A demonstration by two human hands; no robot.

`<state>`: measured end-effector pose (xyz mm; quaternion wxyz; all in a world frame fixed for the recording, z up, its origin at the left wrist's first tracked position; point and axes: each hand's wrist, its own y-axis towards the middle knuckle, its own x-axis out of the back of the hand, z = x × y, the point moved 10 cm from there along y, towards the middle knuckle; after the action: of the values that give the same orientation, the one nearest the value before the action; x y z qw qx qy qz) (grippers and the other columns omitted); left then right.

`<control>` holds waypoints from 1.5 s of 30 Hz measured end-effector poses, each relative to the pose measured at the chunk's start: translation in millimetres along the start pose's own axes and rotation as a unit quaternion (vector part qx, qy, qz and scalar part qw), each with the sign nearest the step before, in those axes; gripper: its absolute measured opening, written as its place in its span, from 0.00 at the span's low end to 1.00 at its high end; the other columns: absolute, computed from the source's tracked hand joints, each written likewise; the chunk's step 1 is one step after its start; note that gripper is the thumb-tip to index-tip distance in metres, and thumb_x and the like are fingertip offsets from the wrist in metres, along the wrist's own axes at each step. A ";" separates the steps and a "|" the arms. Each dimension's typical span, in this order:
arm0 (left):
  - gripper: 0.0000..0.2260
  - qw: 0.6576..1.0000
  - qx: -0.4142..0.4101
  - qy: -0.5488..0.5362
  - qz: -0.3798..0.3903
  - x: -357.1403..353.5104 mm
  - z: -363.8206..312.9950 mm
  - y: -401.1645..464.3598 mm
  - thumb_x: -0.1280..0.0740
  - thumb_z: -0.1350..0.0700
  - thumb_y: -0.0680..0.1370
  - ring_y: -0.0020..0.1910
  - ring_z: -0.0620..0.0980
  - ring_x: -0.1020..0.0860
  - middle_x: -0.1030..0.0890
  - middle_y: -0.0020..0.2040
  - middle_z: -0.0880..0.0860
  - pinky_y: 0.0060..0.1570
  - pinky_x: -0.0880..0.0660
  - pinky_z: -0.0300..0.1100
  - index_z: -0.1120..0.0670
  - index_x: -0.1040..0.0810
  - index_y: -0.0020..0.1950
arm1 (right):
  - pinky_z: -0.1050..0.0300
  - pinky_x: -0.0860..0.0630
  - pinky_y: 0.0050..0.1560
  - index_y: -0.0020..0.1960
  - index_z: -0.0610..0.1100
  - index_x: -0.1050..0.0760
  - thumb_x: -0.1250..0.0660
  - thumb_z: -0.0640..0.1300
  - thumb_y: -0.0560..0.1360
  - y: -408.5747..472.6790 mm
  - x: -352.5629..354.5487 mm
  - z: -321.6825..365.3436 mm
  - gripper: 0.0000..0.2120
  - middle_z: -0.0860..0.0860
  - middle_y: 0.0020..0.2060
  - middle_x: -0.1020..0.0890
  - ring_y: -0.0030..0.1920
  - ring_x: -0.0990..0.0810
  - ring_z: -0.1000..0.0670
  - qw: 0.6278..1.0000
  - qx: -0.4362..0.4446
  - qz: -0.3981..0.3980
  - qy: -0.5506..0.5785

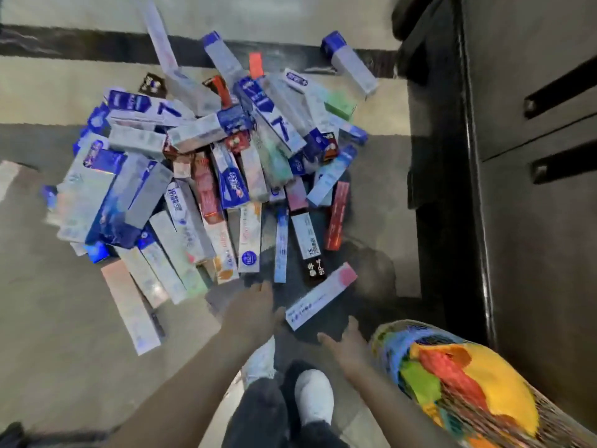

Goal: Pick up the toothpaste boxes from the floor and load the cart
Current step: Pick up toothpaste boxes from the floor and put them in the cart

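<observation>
Nearest box: a white toothpaste box with a pink end [321, 297] is seen lying flat on the floor [48, 302], alone at the near edge of the pile of toothpaste boxes [200, 176].
Long axis: it is laid diagonally, the pink end pointing up and to the right, the white end pointing toward the person.
Left hand [255, 310]: it is reached forward with the fingers stretched and nothing held; the white end of the box is just beside it, on its right.
Right hand [347, 345]: it is held spread and empty, just below the same box; contact cannot be told.
Nearer hand: the left one is judged nearer to the white end, so the box lies between the two hands.
Surface: a grey and beige tiled floor with a dark stripe is seen.
Room: a dark cabinet [517, 124] with black bar handles stands at the right; a mesh basket with colourful cloth [458, 376] is near the right arm.
Cart: no clear cart is made out.
Progress: most boxes are judged not yet loaded.
</observation>
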<state>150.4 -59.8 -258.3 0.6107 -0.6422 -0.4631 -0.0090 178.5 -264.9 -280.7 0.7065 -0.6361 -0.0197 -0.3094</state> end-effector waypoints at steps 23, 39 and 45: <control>0.17 0.955 0.156 -0.236 -0.087 -102.8 44.3 177.5 0.30 0.57 0.73 0.52 0.60 0.22 0.22 0.55 0.59 0.44 0.27 0.46 0.60 0.31 0.58 | 0.50 0.26 0.53 0.62 0.35 0.39 0.30 0.48 0.74 171.4 -94.3 -50.7 0.27 0.38 0.60 0.24 0.57 0.23 0.38 0.958 -0.196 -0.101 0.182; 0.20 0.957 0.177 -0.211 -0.086 -39.6 44.5 66.6 0.31 0.50 0.74 0.45 0.51 0.28 0.23 0.57 0.54 0.27 0.42 0.34 0.56 0.32 0.60 | 0.52 0.28 0.45 0.59 0.39 0.40 0.28 0.46 0.71 88.0 -16.0 -24.0 0.26 0.41 0.56 0.23 0.53 0.22 0.38 0.983 -0.082 -0.134 0.095; 0.20 0.922 0.173 -0.323 -0.121 66.6 10.7 -91.1 0.29 0.54 0.71 0.48 0.54 0.24 0.22 0.55 0.54 0.41 0.29 0.42 0.56 0.29 0.60 | 0.50 0.27 0.42 0.55 0.42 0.39 0.27 0.48 0.69 -79.3 97.7 41.5 0.25 0.42 0.50 0.22 0.50 0.21 0.38 0.991 0.022 -0.132 -0.021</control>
<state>127.3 -28.4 -151.9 0.5236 -0.4336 -0.7041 0.2050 235.9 -267.4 -161.3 0.6724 -0.6187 -0.1252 -0.3865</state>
